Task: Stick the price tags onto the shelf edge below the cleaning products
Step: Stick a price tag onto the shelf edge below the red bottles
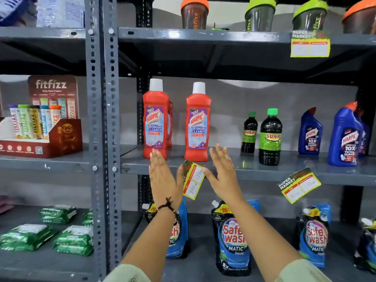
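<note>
A yellow and red price tag (pixel 193 180) hangs tilted on end against the grey shelf edge (pixel 254 174), just below the two red Harpic bathroom cleaner bottles (pixel 197 123). My left hand (pixel 164 178) is flat with fingers stretched, its thumb touching the tag's left side. My right hand (pixel 222 174) is also flat and spread, its thumb at the tag's right side. Neither hand is closed around the tag. A second price tag (pixel 299 185) sits crooked on the same edge further right, below the green Sunny bottles (pixel 269 137).
Blue Harpic bottles (pixel 343 135) stand at the right of the shelf. Safewash pouches (pixel 232 239) fill the shelf below my arms. Another tag (pixel 310 46) hangs on the upper shelf under shaker bottles. A slotted upright (pixel 101 119) separates the left bay holding a Fitfizz display (pixel 42 123).
</note>
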`<action>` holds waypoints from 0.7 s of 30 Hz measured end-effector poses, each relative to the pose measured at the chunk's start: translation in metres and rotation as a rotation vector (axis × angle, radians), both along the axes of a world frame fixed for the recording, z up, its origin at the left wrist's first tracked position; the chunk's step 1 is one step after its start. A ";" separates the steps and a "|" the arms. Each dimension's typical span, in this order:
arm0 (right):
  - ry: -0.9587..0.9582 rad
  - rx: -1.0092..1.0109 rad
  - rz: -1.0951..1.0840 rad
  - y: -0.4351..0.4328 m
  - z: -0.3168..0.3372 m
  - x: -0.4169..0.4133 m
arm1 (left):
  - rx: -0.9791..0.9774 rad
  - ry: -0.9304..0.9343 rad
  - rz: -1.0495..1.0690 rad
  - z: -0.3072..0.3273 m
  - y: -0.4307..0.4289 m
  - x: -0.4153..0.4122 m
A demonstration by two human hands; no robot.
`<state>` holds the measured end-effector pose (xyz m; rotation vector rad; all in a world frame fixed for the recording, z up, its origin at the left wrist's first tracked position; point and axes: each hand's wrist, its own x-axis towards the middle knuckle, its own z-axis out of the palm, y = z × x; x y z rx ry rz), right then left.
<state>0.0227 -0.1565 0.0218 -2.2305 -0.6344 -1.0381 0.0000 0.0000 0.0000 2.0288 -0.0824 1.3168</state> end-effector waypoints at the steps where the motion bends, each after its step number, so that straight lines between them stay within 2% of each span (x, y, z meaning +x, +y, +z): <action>1: 0.002 0.044 0.029 0.002 0.002 0.001 | -0.164 0.009 -0.045 -0.003 0.000 0.000; 5: 0.083 0.142 0.082 0.014 0.016 0.006 | -0.700 0.050 -0.170 -0.014 -0.006 0.002; 7: 0.116 0.127 0.105 0.022 0.021 0.010 | -0.940 0.052 -0.166 -0.018 -0.008 0.006; 9: 0.135 0.068 0.104 0.028 0.026 0.015 | -1.099 0.048 -0.127 -0.024 -0.009 0.006; 11: 0.169 0.012 0.097 0.034 0.030 0.017 | -1.172 0.090 -0.194 -0.030 -0.009 0.004; 13: 0.216 0.003 0.092 0.039 0.032 0.018 | -1.231 0.197 -0.377 -0.037 -0.008 0.007; 16: 0.258 0.028 0.088 0.042 0.034 0.019 | -1.183 0.341 -0.623 -0.043 -0.003 0.009; 21: 0.267 0.072 0.083 0.044 0.036 0.020 | -1.125 0.375 -0.674 -0.042 0.000 0.008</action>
